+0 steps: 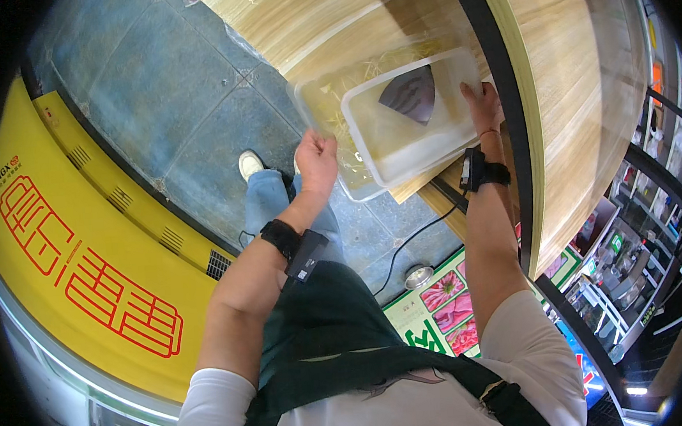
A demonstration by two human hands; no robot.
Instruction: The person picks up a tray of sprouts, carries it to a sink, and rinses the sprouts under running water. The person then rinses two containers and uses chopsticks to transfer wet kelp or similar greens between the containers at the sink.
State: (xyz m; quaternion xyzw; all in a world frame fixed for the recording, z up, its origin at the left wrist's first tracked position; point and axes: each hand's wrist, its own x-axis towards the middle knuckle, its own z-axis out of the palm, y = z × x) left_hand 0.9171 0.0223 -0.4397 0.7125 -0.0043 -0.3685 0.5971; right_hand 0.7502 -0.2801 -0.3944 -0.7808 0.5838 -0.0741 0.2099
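A large clear plastic tub (313, 104) is tilted in front of me at the end of a wooden surface, with pale yellow shreds showing inside it. Within its outline lies a smaller white-rimmed translucent rectangular container or lid (367, 158). On that piece is a dark grey fan-shaped patch (413, 94); whether it is an object or a reflection is unclear. My left hand (318, 163) has its fingers curled over the tub's left edge. At the opposite end, my right hand (483, 107) grips the plastic's right side, its fingers partly hidden, close to a black shelf edge.
A black-edged wooden shelf (569, 111) rises at the right, above the lower wooden surface (329, 20). To the left runs a yellow cabinet (103, 245) bearing writing. Blue-grey tiles (151, 78) cover the floor. A black cable (401, 244) hangs near my right wrist, above a round metal object (419, 277).
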